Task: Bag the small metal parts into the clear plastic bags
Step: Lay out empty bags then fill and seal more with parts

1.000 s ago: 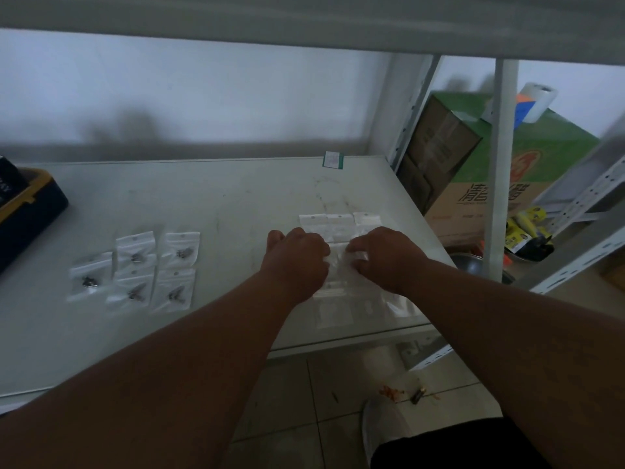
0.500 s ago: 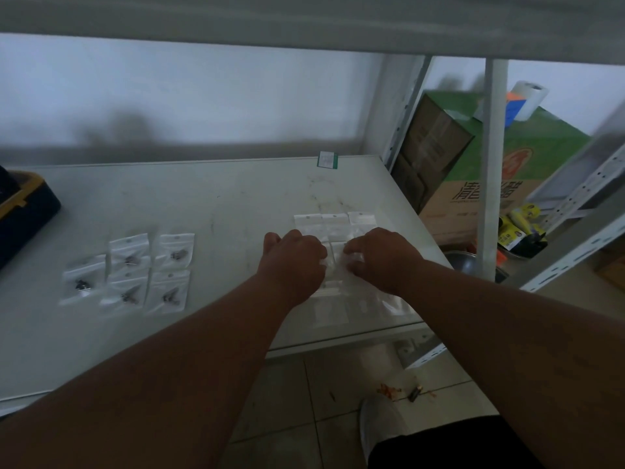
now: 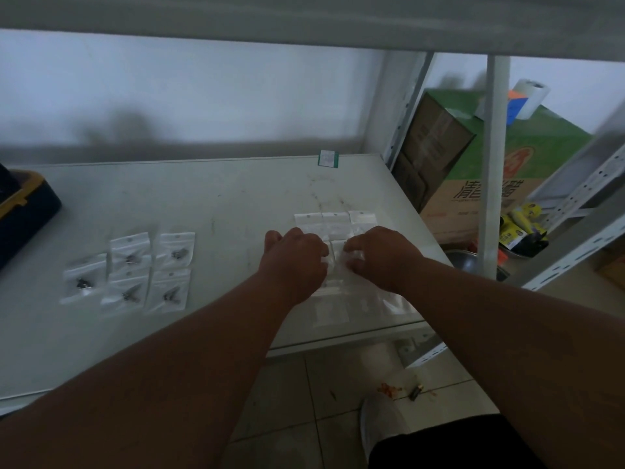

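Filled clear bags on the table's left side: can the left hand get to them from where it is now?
Probably yes. The left hand rests on the empty bags; only bare white table lies between it and the filled clear bags.

On the table point(image 3: 209, 198), five filled bags point(image 3: 135, 272) are lying to the left. Empty bags point(image 3: 334, 221) are lying to the right, both hands resting on them: left hand point(image 3: 294, 262), right hand point(image 3: 382, 255). A toolbox point(image 3: 23, 204) is sitting at the far left edge.
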